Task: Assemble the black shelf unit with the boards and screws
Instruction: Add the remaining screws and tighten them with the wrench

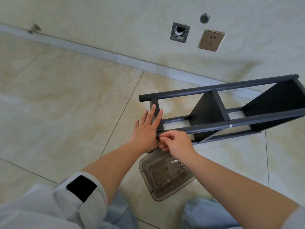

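Note:
The black shelf unit (pixel 231 109) lies on its side on the tiled floor, right of centre, with dark round poles and black boards between them. My left hand (pixel 147 128) rests flat, fingers spread, against the end board (pixel 156 113) at the unit's left end. My right hand (pixel 175 140) is pinched at the left end of the near pole (pixel 247 121), fingertips closed on something small that is hidden by the fingers. A silver screw head (pixel 230 125) shows on that pole.
A translucent grey tray (pixel 166 176) lies on the floor below my hands, holding a few loose screws and a nut. A white baseboard and a wall with a socket (pixel 211 40) and an open wall box (pixel 179 33) stand behind. My knees are at the bottom edge.

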